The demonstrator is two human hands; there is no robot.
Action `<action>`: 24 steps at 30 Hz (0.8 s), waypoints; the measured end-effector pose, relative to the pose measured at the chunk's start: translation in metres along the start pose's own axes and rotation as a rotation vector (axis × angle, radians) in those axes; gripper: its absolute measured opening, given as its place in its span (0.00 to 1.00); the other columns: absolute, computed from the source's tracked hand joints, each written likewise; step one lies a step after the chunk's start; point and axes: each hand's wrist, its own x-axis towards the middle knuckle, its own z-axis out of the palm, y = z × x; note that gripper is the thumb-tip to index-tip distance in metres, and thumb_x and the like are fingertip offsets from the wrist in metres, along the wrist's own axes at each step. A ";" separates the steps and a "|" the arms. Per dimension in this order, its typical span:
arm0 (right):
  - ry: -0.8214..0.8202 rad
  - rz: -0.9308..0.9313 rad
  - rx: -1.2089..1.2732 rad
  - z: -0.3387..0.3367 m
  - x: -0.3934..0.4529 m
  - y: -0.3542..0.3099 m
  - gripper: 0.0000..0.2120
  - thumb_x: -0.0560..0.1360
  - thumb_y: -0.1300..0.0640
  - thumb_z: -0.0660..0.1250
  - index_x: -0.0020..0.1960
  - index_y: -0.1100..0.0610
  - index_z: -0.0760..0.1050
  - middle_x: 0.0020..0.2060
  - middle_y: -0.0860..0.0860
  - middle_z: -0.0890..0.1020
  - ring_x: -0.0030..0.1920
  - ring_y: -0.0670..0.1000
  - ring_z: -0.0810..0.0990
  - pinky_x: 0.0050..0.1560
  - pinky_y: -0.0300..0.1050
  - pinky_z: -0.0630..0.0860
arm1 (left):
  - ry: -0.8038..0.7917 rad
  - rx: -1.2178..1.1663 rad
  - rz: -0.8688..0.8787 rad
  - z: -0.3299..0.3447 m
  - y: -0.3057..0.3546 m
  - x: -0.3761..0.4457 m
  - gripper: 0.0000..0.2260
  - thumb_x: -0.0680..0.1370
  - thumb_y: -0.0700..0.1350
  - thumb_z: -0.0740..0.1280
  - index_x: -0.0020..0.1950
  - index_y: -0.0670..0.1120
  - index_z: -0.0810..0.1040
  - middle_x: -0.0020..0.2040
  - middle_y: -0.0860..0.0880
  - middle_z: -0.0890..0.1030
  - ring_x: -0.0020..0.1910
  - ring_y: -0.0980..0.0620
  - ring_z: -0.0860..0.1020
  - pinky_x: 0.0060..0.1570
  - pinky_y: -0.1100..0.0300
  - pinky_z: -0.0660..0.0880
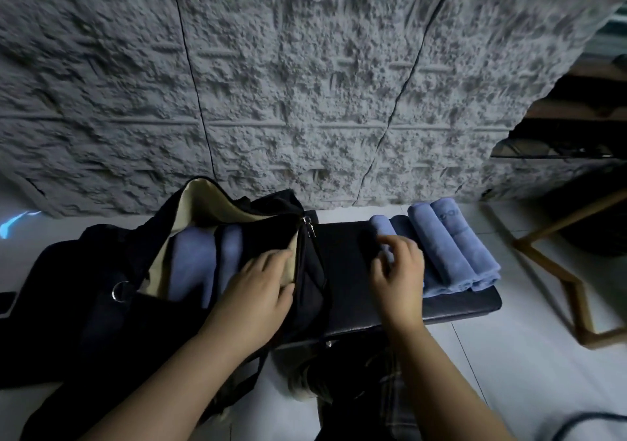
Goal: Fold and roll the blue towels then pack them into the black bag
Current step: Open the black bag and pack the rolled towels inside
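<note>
The black bag (84, 271) lies open at the left, its beige lining showing. Two rolled blue towels (193, 264) lie side by side inside it. My left hand (258, 291) rests at the bag's right rim, fingers straight against the beige lining. On the dark bench (346, 264) to the right, several rolled blue towels (451, 250) lie in a row. My right hand (400, 277) hovers over the leftmost roll (380, 227) with its fingers loosely curled, holding nothing that I can see.
A rough grey textured wall (305, 84) rises right behind the bench. A wooden frame (556, 264) stands on the white floor at the right. A dark cable (583, 420) lies at the bottom right. My legs are below the bench.
</note>
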 end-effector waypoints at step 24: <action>-0.267 0.589 -0.767 -0.016 0.061 0.103 0.23 0.72 0.53 0.69 0.60 0.63 0.64 0.61 0.61 0.69 0.63 0.62 0.66 0.61 0.53 0.65 | 0.052 -0.094 0.174 0.001 0.006 0.006 0.18 0.75 0.50 0.56 0.63 0.50 0.72 0.63 0.53 0.73 0.63 0.58 0.68 0.63 0.68 0.59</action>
